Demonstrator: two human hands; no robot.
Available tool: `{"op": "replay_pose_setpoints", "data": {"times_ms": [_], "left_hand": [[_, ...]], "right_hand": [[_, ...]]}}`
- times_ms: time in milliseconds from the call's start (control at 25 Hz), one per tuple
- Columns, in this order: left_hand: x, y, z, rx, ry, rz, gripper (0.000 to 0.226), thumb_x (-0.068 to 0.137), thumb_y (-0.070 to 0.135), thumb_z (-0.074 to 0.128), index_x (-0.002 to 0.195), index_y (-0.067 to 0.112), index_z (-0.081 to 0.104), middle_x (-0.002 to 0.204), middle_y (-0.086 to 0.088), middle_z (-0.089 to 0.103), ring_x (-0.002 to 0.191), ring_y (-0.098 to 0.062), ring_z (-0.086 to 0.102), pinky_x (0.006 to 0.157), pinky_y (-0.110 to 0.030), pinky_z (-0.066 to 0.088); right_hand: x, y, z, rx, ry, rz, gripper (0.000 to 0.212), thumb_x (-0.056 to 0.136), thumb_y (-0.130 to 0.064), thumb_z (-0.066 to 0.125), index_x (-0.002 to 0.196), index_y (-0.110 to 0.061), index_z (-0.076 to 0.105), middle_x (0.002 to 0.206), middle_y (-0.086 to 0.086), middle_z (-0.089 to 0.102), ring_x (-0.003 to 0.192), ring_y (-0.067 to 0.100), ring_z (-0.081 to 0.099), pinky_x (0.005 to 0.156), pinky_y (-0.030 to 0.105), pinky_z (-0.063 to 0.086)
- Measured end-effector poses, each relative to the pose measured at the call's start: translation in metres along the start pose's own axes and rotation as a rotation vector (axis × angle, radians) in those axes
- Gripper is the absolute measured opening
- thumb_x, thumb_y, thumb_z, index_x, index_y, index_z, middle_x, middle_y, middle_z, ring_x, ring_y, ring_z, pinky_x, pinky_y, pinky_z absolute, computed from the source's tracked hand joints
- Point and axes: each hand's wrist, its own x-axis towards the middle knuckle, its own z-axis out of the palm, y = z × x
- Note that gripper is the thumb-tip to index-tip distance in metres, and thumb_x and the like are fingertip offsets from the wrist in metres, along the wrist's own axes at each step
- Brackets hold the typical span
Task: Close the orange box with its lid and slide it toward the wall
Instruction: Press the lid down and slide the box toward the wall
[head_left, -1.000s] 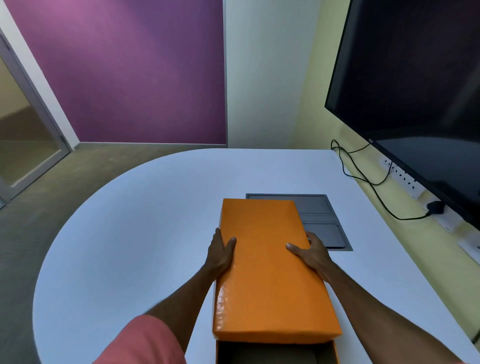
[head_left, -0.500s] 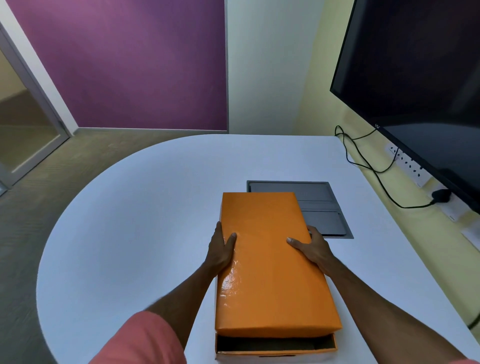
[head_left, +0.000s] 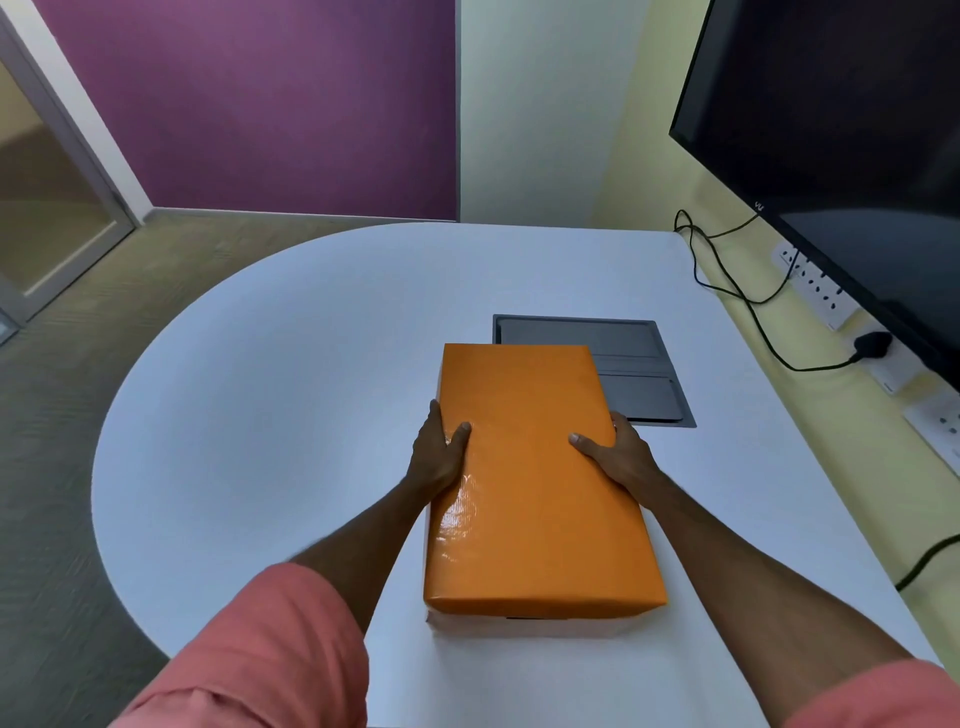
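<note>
The orange lid (head_left: 535, 488) lies flat over the orange box, whose pale lower edge (head_left: 519, 626) shows beneath the lid's near end. My left hand (head_left: 439, 454) grips the lid's left edge, thumb on top. On the lid's right edge sits my right hand (head_left: 618, 454), thumb also on top. The box stands on the white table (head_left: 270, 415), lengthwise away from me. The yellow wall (head_left: 665, 156) is to the right.
A grey recessed cable panel (head_left: 634, 364) sits in the table just beyond the box, partly covered by its far end. A large black screen (head_left: 831, 156) hangs on the right wall above sockets (head_left: 815, 283) and black cables (head_left: 737, 280).
The lid has come down over the box: the open gap at its near end has shut. Both hands kept their grip on the lid's sides.
</note>
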Motion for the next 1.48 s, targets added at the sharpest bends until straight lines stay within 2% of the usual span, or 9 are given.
{"op": "replay_pose_setpoints", "data": {"times_ms": [160, 280, 400, 560, 840, 1120, 1480], "left_hand": [[-0.017, -0.001, 0.004, 0.035, 0.046, -0.033, 0.078, 0.094, 0.052, 0.042, 0.154, 0.016, 0.007, 0.158, -0.011, 0.027, 0.140, -0.036, 0.036, 0.114, -0.052, 0.033], [-0.027, -0.011, 0.005, 0.044, 0.095, -0.088, 0.077, 0.092, 0.054, 0.045, 0.151, 0.011, 0.017, 0.152, -0.016, 0.037, 0.134, -0.039, 0.045, 0.109, -0.052, 0.038], [-0.038, -0.016, 0.007, 0.037, 0.112, -0.109, 0.074, 0.089, 0.062, 0.043, 0.143, 0.013, 0.028, 0.142, -0.015, 0.051, 0.121, -0.038, 0.057, 0.101, -0.055, 0.047], [-0.052, -0.019, 0.010, 0.060, 0.091, -0.098, 0.071, 0.089, 0.063, 0.040, 0.141, 0.016, 0.030, 0.137, -0.013, 0.056, 0.115, -0.037, 0.061, 0.098, -0.054, 0.049], [-0.078, -0.013, 0.019, 0.194, 0.129, -0.161, 0.074, 0.092, 0.060, 0.038, 0.148, 0.016, 0.019, 0.141, -0.016, 0.050, 0.124, -0.039, 0.054, 0.099, -0.051, 0.044], [-0.093, -0.022, 0.026, 0.248, 0.180, -0.127, 0.072, 0.093, 0.058, 0.036, 0.146, 0.011, 0.020, 0.141, -0.019, 0.048, 0.123, -0.041, 0.053, 0.098, -0.052, 0.044], [-0.091, -0.031, 0.029, 0.316, 0.184, -0.087, 0.072, 0.094, 0.058, 0.033, 0.146, 0.010, 0.023, 0.146, -0.016, 0.042, 0.129, -0.037, 0.047, 0.105, -0.053, 0.036]], "right_hand": [[-0.012, 0.002, 0.006, -0.043, 0.030, -0.014, 0.082, 0.084, -0.049, 0.063, 0.147, -0.013, 0.024, 0.144, 0.015, 0.046, 0.127, 0.036, 0.048, 0.103, 0.046, 0.041], [-0.022, 0.008, 0.012, -0.114, 0.081, -0.011, 0.088, 0.078, -0.062, 0.060, 0.145, -0.017, 0.024, 0.142, 0.014, 0.047, 0.126, 0.036, 0.048, 0.103, 0.053, 0.043], [-0.030, 0.012, 0.016, -0.212, 0.100, 0.023, 0.090, 0.079, -0.067, 0.054, 0.147, -0.018, 0.020, 0.145, 0.014, 0.043, 0.129, 0.038, 0.045, 0.104, 0.054, 0.040], [-0.043, 0.015, 0.018, -0.285, 0.076, 0.050, 0.099, 0.078, -0.072, 0.050, 0.151, -0.022, 0.006, 0.152, 0.013, 0.034, 0.135, 0.038, 0.039, 0.106, 0.056, 0.035], [-0.073, 0.034, 0.020, -0.340, 0.091, 0.068, 0.099, 0.077, -0.075, 0.047, 0.151, -0.027, 0.003, 0.154, 0.011, 0.032, 0.134, 0.039, 0.040, 0.106, 0.056, 0.035], [-0.089, 0.042, 0.032, -0.393, 0.129, 0.053, 0.097, 0.078, -0.076, 0.041, 0.151, -0.029, -0.003, 0.151, 0.013, 0.036, 0.131, 0.040, 0.044, 0.105, 0.056, 0.037], [-0.087, 0.052, 0.042, -0.458, 0.172, 0.035, 0.093, 0.081, -0.074, 0.038, 0.150, -0.030, -0.005, 0.152, 0.012, 0.033, 0.129, 0.041, 0.046, 0.102, 0.056, 0.040]]}}
